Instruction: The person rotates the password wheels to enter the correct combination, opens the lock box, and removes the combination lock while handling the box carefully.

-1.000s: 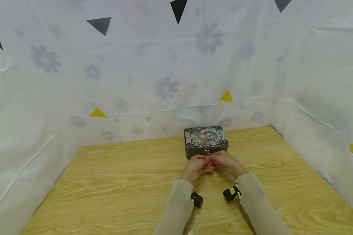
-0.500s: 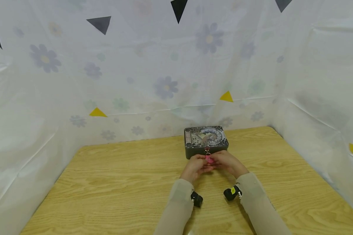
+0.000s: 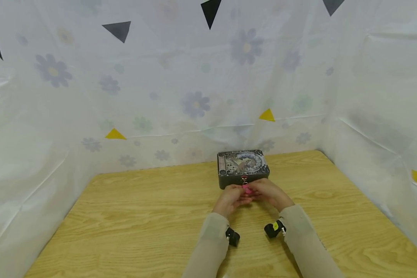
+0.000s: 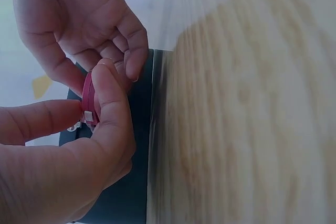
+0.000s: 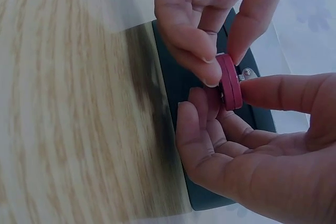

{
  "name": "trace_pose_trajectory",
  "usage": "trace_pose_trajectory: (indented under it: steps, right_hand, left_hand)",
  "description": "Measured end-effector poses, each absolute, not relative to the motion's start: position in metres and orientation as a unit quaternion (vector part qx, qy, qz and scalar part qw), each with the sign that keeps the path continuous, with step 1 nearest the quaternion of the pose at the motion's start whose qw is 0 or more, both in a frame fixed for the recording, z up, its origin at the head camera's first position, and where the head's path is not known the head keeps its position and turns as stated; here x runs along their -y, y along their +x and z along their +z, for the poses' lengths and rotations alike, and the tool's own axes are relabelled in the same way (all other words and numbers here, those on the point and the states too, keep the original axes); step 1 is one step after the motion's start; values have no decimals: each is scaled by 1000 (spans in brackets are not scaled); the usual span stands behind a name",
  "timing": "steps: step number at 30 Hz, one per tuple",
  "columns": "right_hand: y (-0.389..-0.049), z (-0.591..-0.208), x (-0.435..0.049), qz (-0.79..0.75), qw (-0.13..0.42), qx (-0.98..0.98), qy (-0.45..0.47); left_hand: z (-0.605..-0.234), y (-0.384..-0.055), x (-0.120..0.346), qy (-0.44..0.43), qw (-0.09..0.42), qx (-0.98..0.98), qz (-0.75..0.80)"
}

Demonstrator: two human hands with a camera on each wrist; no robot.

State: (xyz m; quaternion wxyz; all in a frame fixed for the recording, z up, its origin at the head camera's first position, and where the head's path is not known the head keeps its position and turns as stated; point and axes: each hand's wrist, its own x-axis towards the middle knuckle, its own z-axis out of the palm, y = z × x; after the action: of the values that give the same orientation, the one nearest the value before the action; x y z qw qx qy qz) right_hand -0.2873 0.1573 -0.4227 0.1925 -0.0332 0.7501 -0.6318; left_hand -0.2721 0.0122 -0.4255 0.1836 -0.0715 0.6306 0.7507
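Observation:
A small pink padlock (image 3: 247, 189) hangs by its silver shackle at the front clasp of a dark tin box (image 3: 244, 165) with a patterned lid, which is closed. My left hand (image 3: 228, 200) pinches the padlock between thumb and index finger, seen near in the left wrist view, where the padlock (image 4: 88, 98) is edge-on. From the other side my right hand (image 3: 270, 193) holds it too; in the right wrist view its thumb touches the padlock's (image 5: 231, 81) face and its fingers curl underneath. The padlock's front is mostly hidden by fingers.
The box stands at the back of a wood-grain table (image 3: 142, 224). White flowered sheeting (image 3: 166, 77) rises behind and at both sides. A small black camera is strapped at each wrist, at the left cuff (image 3: 215, 227) and the right cuff (image 3: 293, 216).
Both hands stay at the padlock with only slight finger shifts. The box has not moved.

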Motion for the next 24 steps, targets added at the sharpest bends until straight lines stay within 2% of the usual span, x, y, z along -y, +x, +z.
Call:
trace_pose_trajectory:
  steps: [13,21,24]
  right_hand:
    - [-285,-424,-157,-631,200,-748,-41]
    - [-290,-431,-162,-659,199,-720,-90]
    - [-290,-430,-161,-654,198,-726,-76]
  left_hand:
    - [-426,-270,-11,-74,180,-625,756]
    - [-428,-271,-12,-72,173,-626,757]
    - [-428,-271,-12,-74,175,-625,757]
